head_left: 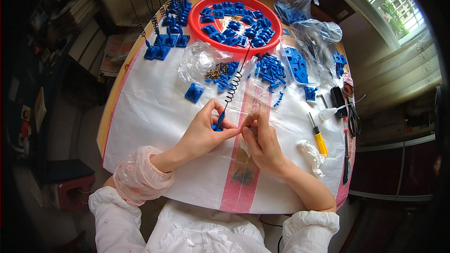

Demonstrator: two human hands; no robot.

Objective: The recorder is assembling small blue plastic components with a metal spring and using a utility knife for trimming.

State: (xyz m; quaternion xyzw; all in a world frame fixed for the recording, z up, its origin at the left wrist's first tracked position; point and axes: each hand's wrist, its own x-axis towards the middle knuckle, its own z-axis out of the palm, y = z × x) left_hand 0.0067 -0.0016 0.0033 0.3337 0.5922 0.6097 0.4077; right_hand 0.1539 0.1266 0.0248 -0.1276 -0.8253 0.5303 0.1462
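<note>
My left hand (199, 133) is closed around a blue plastic piece (220, 121) above the middle of the table. From that piece a black coiled wire (233, 86) rises, leaning away to the right. Beside it, my right hand (265, 143) has thumb and forefinger pinched together, almost meeting the left fingertips. Something white (244, 146), perhaps tissue, shows under the right fingers; what the pinch itself holds is hidden. A single blue block (194, 93) lies beyond my left hand, next to brass-coloured screws (217, 72) and small blue parts on plastic.
A red basin (196, 29) of blue blocks stands at the back. Several blue bases (161, 49) with upright coiled wires crowd the far left. Right of centre lie blue pegs (269, 70) and a clear tub (309, 78). A yellow screwdriver (320, 141), crumpled tissue (311, 157) and scissors (354, 122) lie at right.
</note>
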